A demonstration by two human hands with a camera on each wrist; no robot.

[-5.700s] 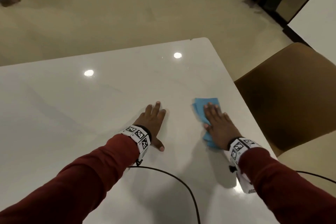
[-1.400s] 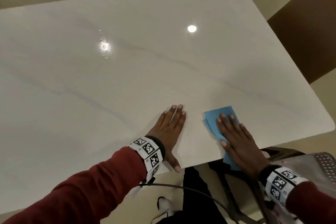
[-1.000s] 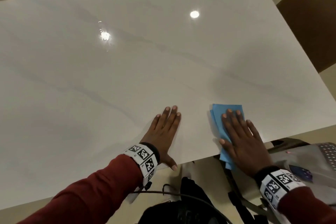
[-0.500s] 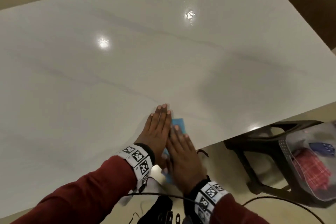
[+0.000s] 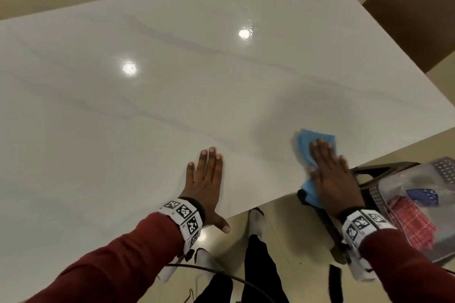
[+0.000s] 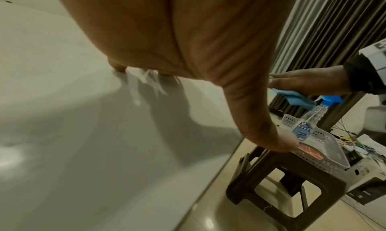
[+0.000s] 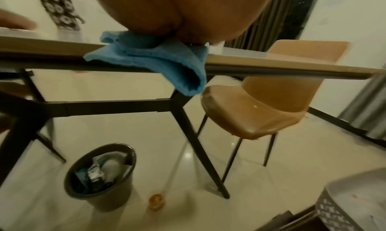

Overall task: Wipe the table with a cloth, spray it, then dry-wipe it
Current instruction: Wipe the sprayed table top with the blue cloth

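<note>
Left hand [image 5: 205, 187] flat on white table [image 5: 147, 106], lower middle of head view, fingers straight and close together, thumb past near edge, holding nothing. Right of it, blue cloth [image 5: 309, 152] at lower right, folded into long strip, soft and fuzzy. Long way runs from table edge up toward far side; near end hangs over edge. Right hand [image 5: 331, 179] presses flat on cloth, fingers straight, not curled round it. Far right: clear basket [image 5: 418, 184] on dark stool [image 6: 282, 181], spray bottle [image 6: 313, 117] inside.
</note>
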